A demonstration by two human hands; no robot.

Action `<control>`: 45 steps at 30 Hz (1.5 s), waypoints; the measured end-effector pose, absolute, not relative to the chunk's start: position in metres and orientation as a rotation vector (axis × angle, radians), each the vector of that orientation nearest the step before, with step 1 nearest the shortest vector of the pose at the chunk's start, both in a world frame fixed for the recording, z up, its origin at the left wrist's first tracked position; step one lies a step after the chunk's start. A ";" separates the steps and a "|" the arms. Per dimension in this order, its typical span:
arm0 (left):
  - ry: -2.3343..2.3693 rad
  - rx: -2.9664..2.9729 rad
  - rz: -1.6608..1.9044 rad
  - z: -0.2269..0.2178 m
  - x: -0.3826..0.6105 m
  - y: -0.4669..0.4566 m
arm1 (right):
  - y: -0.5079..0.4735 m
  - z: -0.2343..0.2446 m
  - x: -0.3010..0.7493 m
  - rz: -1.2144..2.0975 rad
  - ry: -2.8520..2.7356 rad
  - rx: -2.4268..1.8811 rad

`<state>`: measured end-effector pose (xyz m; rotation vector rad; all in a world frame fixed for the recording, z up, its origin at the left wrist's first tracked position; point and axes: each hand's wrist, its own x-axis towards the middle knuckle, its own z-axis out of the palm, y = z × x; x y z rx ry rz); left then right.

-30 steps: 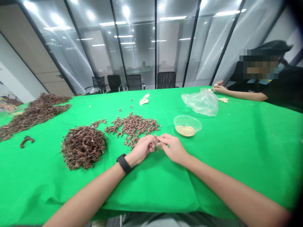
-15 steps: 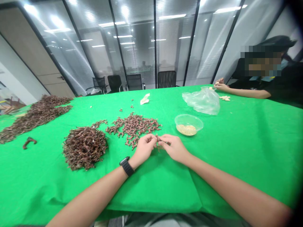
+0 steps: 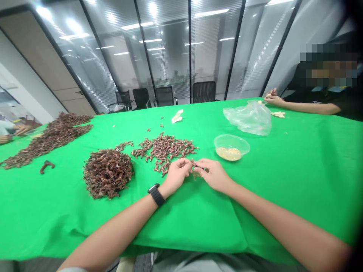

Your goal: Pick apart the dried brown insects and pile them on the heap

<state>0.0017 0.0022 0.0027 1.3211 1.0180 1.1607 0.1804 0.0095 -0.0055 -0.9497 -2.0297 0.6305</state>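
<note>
Brown, a piece [image 3: 193,163] is still pinched by the left hand [image 3: 177,175] and right hand [image 3: 214,176]; little has been changed, so handling seems unfinished.

"What does the dried stalk piece [image 3: 193,164] look like?"
"Small, brown and knobbly. It's mostly hidden, so I can't make out its full shape."
"Where is it?"
"Pinched between the fingertips of the left hand [image 3: 178,175] and the right hand [image 3: 214,175]."
</note>
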 end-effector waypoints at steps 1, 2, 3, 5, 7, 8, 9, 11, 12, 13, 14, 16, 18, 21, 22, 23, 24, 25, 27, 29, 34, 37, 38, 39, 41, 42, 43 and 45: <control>1.021 1.321 1.163 0.002 0.002 0.002 | 0.010 -0.006 0.181 0.632 -2.035 -0.944; 1.022 1.322 1.165 0.002 0.002 0.002 | 0.010 -0.006 0.181 0.633 -2.037 -0.939; 1.022 1.323 1.167 0.001 0.002 0.003 | 0.010 -0.007 0.181 0.635 -2.037 -0.936; 1.021 1.329 1.168 0.000 0.001 0.003 | 0.011 -0.008 0.181 0.634 -2.036 -0.938; 1.027 1.338 1.165 -0.001 0.001 0.005 | 0.011 -0.009 0.181 0.630 -2.042 -0.943; 1.036 1.344 1.163 -0.002 0.000 0.005 | 0.010 -0.009 0.181 0.628 -2.049 -0.946; 1.046 1.351 1.160 -0.002 0.000 0.006 | 0.010 -0.009 0.181 0.628 -2.054 -0.950; 1.061 1.363 1.153 -0.003 0.000 0.007 | 0.010 -0.009 0.181 0.635 -2.062 -0.956; 1.065 1.367 1.152 -0.003 0.000 0.007 | 0.010 -0.009 0.181 0.639 -2.061 -0.957; 1.069 1.372 1.151 -0.003 0.000 0.007 | 0.011 -0.010 0.181 0.642 -2.057 -0.954; 1.071 1.376 1.151 -0.003 0.000 0.007 | 0.011 -0.010 0.181 0.645 -2.054 -0.949; 1.071 1.387 1.150 -0.003 0.000 0.006 | 0.011 -0.010 0.181 0.642 -2.054 -0.943; 1.066 1.393 1.146 -0.002 0.001 0.006 | 0.010 -0.010 0.181 0.635 -2.060 -0.945; 1.052 1.403 1.143 -0.001 0.001 0.006 | 0.009 -0.008 0.180 0.634 -2.059 -0.948; 1.046 1.413 1.145 -0.001 0.001 0.006 | 0.009 -0.007 0.180 0.639 -2.058 -0.946; 1.040 1.422 1.146 0.000 0.001 0.006 | 0.008 -0.006 0.179 0.646 -2.057 -0.944; 1.033 1.430 1.143 0.000 0.001 0.006 | 0.008 -0.006 0.179 0.651 -2.058 -0.943; 1.027 1.433 1.137 0.000 0.001 0.006 | 0.008 -0.005 0.179 0.653 -2.059 -0.942; 1.027 1.428 1.118 0.000 0.001 0.006 | 0.008 -0.005 0.180 0.652 -2.063 -0.937; 1.040 1.431 1.106 0.000 0.001 0.006 | 0.008 -0.005 0.180 0.644 -2.064 -0.930; 1.026 1.410 1.104 0.000 0.002 0.005 | 0.009 -0.006 0.180 0.622 -2.083 -0.923; 1.022 1.382 1.104 0.000 0.002 0.006 | 0.009 -0.006 0.180 0.616 -2.099 -0.932; 1.029 1.372 1.103 -0.001 0.002 0.006 | 0.009 -0.006 0.180 0.619 -2.103 -0.937; 1.036 1.361 1.101 -0.001 0.002 0.007 | 0.010 -0.007 0.180 0.626 -2.107 -0.945; 1.044 1.347 1.096 -0.002 0.001 0.007 | 0.010 -0.007 0.180 0.642 -2.111 -0.961; 1.045 1.348 1.093 -0.003 0.001 0.007 | 0.010 -0.008 0.180 0.651 -2.111 -0.967; 1.045 1.353 1.091 -0.003 0.001 0.007 | 0.010 -0.008 0.180 0.658 -2.111 -0.971; 1.051 1.369 1.089 -0.002 0.000 0.007 | 0.010 -0.008 0.180 0.667 -2.108 -0.973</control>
